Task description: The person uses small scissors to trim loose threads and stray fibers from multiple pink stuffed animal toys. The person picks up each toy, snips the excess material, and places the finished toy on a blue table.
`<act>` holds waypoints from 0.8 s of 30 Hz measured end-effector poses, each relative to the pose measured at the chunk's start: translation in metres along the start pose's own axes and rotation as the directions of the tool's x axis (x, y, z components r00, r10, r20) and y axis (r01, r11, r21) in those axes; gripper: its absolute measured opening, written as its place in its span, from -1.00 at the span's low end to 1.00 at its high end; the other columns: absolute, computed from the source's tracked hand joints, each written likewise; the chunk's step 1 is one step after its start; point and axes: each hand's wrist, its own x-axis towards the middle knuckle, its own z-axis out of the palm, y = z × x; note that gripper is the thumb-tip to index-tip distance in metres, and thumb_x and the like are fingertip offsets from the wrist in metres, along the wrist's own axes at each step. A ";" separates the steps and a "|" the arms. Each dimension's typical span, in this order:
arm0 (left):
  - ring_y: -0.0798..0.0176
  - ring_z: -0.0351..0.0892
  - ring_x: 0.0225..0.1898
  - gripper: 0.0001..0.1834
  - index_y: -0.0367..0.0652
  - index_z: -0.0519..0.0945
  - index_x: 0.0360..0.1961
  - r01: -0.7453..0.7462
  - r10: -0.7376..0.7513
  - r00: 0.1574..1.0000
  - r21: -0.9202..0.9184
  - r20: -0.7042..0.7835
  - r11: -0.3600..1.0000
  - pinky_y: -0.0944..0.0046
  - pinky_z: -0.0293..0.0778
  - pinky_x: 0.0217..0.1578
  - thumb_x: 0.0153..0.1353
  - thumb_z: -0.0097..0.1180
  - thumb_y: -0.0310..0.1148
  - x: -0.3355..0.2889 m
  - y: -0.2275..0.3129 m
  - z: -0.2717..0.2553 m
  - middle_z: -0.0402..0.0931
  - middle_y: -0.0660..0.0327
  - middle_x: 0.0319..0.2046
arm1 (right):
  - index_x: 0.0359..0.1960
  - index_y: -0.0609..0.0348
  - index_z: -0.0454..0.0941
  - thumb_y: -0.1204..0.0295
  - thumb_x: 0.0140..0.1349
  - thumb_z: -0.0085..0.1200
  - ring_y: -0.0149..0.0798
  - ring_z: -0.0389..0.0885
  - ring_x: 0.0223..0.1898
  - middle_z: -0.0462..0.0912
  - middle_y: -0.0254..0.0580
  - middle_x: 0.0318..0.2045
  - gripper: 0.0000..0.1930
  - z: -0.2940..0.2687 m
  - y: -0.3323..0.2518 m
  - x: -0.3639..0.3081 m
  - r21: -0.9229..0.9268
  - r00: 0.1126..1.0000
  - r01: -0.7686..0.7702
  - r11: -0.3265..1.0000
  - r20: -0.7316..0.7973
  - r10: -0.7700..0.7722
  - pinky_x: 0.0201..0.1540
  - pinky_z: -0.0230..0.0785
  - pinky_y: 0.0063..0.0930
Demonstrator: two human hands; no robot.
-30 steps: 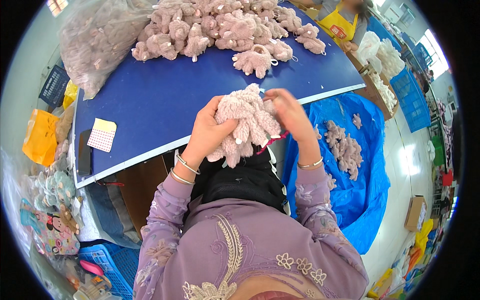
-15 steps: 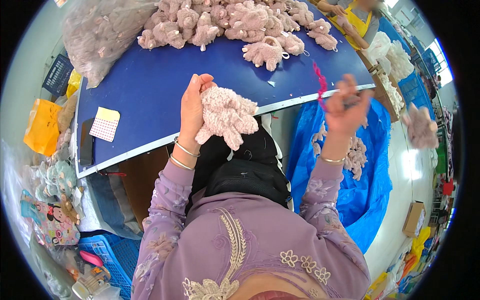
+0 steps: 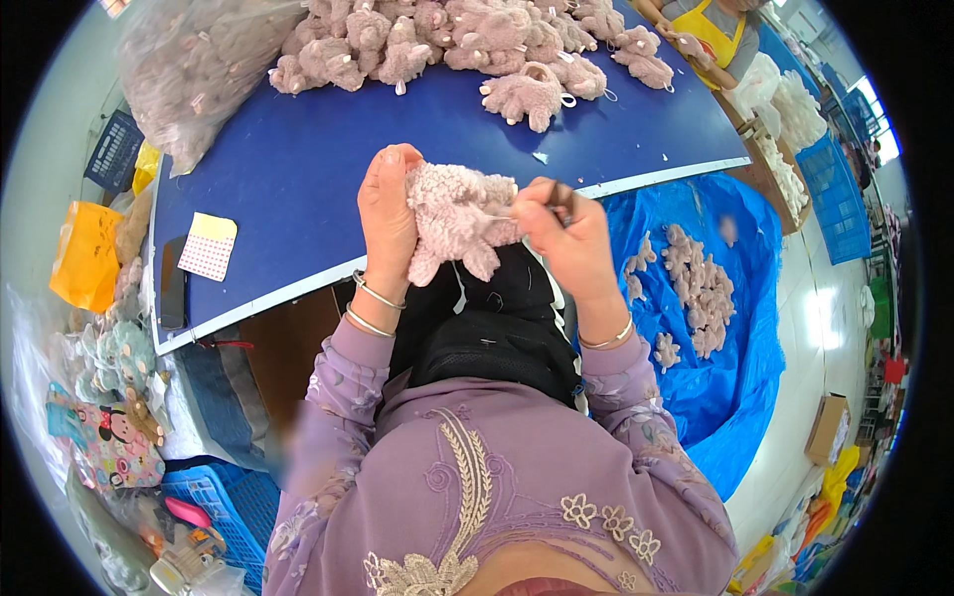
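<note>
A small pinkish plush toy point(image 3: 452, 223) is in my left hand point(image 3: 386, 214), whose fingers curl round its left side, above my lap at the table's near edge. My right hand point(image 3: 571, 243) is closed at the toy's right side. It grips a small dark tool point(image 3: 561, 199), partly hidden by the fingers, so its kind cannot be made out. A thin pale thread point(image 3: 497, 217) runs between the toy and my right fingertips. A heap of similar plush toys point(image 3: 487, 40) lies at the far side of the blue table point(image 3: 328, 169).
A blue plastic sheet point(image 3: 740, 397) at my right holds several small plush toys point(image 3: 701, 298). A clear bag of toys point(image 3: 199, 79) stands far left. A dotted sticker sheet point(image 3: 209, 246) and a dark phone-like slab point(image 3: 173, 283) lie left. Another person point(image 3: 715, 40) works far right.
My right hand has swung left and inward to the plush toy. The pink strand beside it no longer shows. A blurred plush toy in the air at the right has left that spot.
</note>
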 end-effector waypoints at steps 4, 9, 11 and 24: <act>0.52 0.33 -0.39 -0.65 -0.18 0.51 -0.34 0.036 -0.039 0.999 -0.132 -0.024 0.991 0.47 0.32 -0.34 0.39 -0.04 -0.09 -0.001 0.001 -0.001 0.39 0.36 -0.43 | -0.34 0.23 0.49 0.34 0.34 0.06 -0.66 0.20 -0.59 0.39 -0.49 -0.55 -0.81 -0.016 -0.012 -0.002 0.195 0.990 -0.119 0.974 0.094 0.103 -0.58 0.02 -0.75; 0.53 0.31 -0.40 -0.65 -0.18 0.49 -0.35 -0.028 0.015 0.996 -0.141 -0.088 0.990 0.46 0.31 -0.35 0.39 -0.05 -0.10 -0.004 0.005 0.002 0.38 0.36 -0.43 | -0.42 0.27 0.40 0.25 0.41 -0.12 -0.54 0.17 -0.58 0.35 -0.40 -0.58 -0.67 -0.003 -0.014 -0.008 -0.275 0.980 -0.018 0.961 0.187 0.072 -0.53 0.09 -0.59; 0.53 0.30 -0.39 -0.66 -0.19 0.47 -0.36 -0.065 0.056 0.994 -0.083 -0.099 0.994 0.46 0.31 -0.34 0.39 -0.06 -0.11 -0.007 0.008 0.002 0.38 0.36 -0.43 | -0.38 0.32 0.42 0.20 0.42 -0.15 -0.24 0.33 -0.51 0.44 -0.15 -0.54 -0.62 0.003 -0.013 -0.009 -0.443 0.971 0.004 0.896 0.217 0.103 -0.41 0.23 -0.38; 0.52 0.26 -0.38 -0.70 -0.20 0.44 -0.38 -0.189 0.188 0.979 -0.004 -0.078 0.982 0.46 0.28 -0.29 0.41 -0.07 -0.20 -0.014 0.016 -0.002 0.37 0.36 -0.42 | -0.36 0.37 0.45 0.19 0.42 -0.15 -0.10 0.45 -0.48 0.51 0.01 -0.54 -0.60 0.015 -0.016 -0.004 -0.441 0.960 -0.075 0.894 0.211 0.184 -0.35 0.31 -0.30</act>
